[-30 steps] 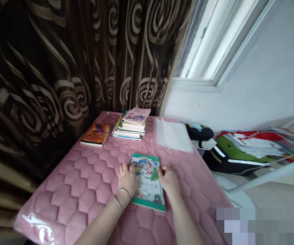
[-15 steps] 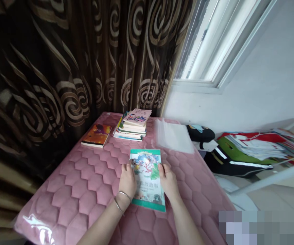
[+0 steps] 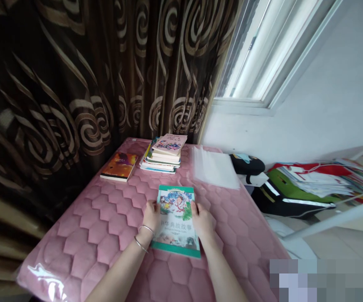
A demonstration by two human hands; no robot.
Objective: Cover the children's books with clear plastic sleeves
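Observation:
A book (image 3: pixel 176 224) with a green-edged, illustrated cover is in front of me, over the pink quilted table cover (image 3: pixel 87 256). My left hand (image 3: pixel 151 217) grips its left edge, with bangles on that wrist. On the opposite edge, my right hand (image 3: pixel 202 220) has its thumb on the cover and its fingers folded at the side. The book faces up with its title towards me; whether its underside touches the table cannot be made out.
An orange-brown book (image 3: pixel 119 166) lies at the back left. Beside it stands a stack of books (image 3: pixel 162 155) with a pink one on top. Clear plastic sleeves (image 3: pixel 215 167) lie at the back right. Beyond the right edge are a black-and-green bag (image 3: pixel 294 197) and piled papers (image 3: pixel 316 180).
Both hands have shifted slightly left with the green-edged book. My left hand has slid outward to its edge, so more of the cover and title shows.

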